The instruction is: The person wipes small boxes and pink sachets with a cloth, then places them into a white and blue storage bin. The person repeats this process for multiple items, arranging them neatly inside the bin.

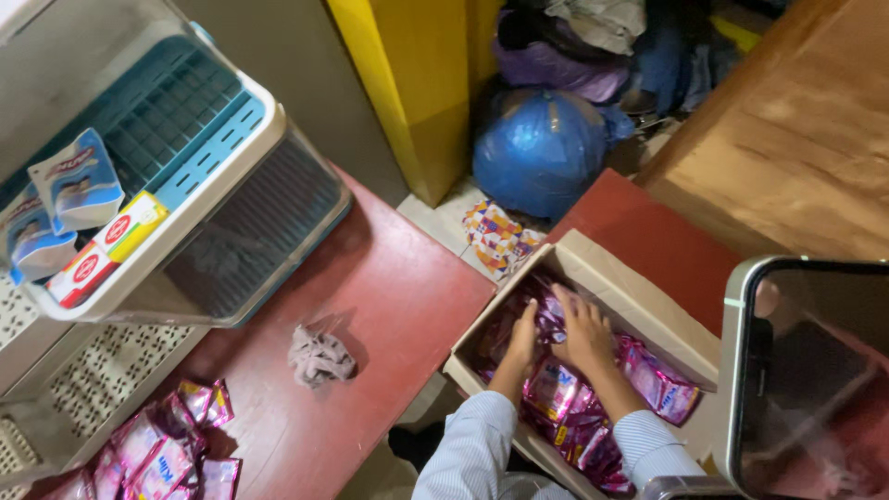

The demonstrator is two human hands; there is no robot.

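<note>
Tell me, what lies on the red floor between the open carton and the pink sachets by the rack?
A crumpled grey rag, alone on the red floor, in the head view.

A single head-worn camera looks steeply down from above the person's shoulders, close over both forearms and the open cardboard box. Its view takes in the red floor and the shelf rack farther off. No second view overlaps it.
</note>
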